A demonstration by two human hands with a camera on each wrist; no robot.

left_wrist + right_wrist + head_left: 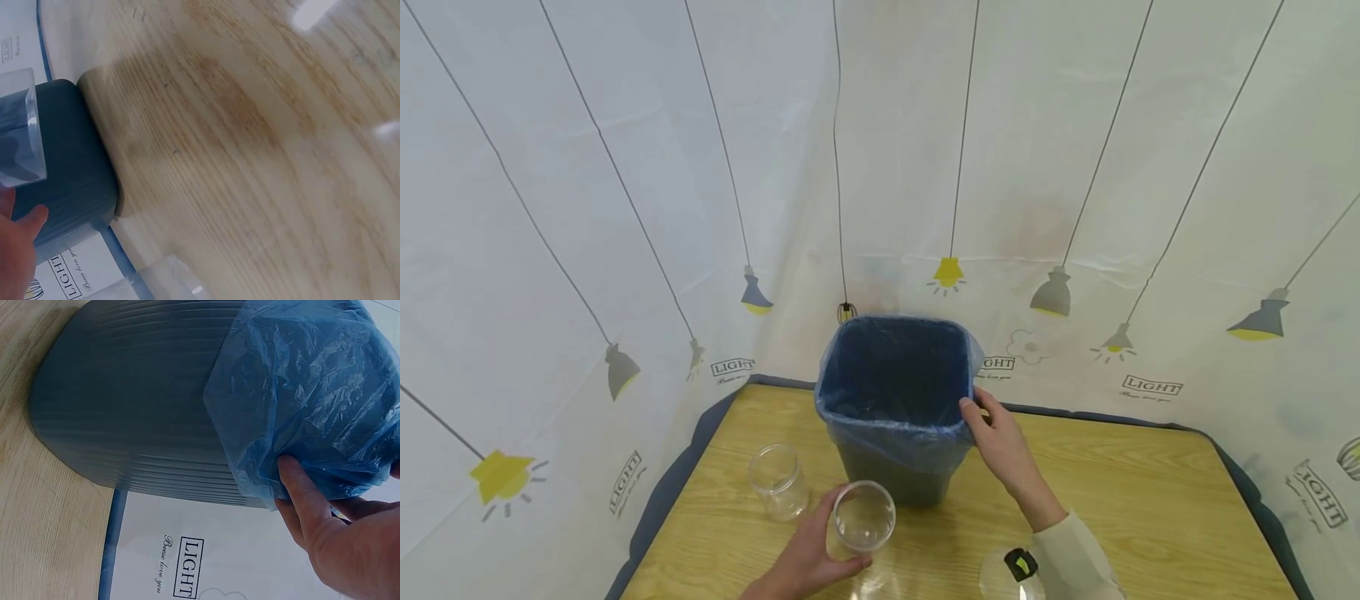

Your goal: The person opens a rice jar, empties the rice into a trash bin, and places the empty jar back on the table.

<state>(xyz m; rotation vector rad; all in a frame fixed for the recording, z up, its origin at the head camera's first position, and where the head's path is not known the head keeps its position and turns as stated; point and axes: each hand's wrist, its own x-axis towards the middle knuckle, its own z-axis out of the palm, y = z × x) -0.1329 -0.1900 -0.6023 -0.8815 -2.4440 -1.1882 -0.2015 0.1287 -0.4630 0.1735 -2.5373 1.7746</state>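
My left hand (811,550) holds a clear plastic cup (865,518) round its side, in front of the bin; the cup's open mouth faces up. In the left wrist view the same cup (34,134) overlaps the bin, with part of the left hand (15,259) below it. A dark trash bin (880,475) stands upright, lined with a blue plastic bag (917,446) folded over its rim. My right hand (1003,446) grips the bin's right rim through the bag. Close up, the right hand (350,540) has fingertips on the crinkled bag (312,394).
Another clear cup (778,483) stands left of the bin on the wooden table (1120,492). A clear round object (992,575) with a black and green piece lies by the right sleeve (1075,558). A white lamp-print sheet (895,167) encloses the table's back and sides.
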